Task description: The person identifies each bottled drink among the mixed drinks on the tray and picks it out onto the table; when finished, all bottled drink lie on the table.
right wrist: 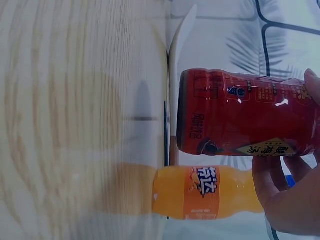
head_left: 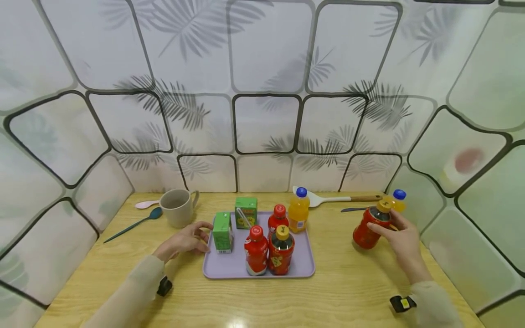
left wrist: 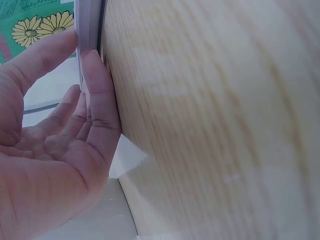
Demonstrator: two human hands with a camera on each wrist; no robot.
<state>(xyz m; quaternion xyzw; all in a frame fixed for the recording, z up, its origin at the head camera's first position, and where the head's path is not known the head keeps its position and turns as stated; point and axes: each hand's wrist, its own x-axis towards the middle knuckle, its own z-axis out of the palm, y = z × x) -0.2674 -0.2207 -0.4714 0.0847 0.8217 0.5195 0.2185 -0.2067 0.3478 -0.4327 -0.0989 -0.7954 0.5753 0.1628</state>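
Note:
A lilac tray lies on the table. At its left rim my left hand grips the edge, thumb and fingers against it in the left wrist view. My right hand holds a red-labelled drink bottle with a yellow cap, tilted and a little above the table. On the tray stand two green juice boxes, one with a straw. Beside them are two red bottles with red caps, a dark drink bottle with a yellow cap and an orange soda bottle.
Behind my right hand stands another orange soda bottle. A wooden-handled white spatula and a dark blue knife lie at the back. To the left are a beige mug, a teal spoon and a pink spoon.

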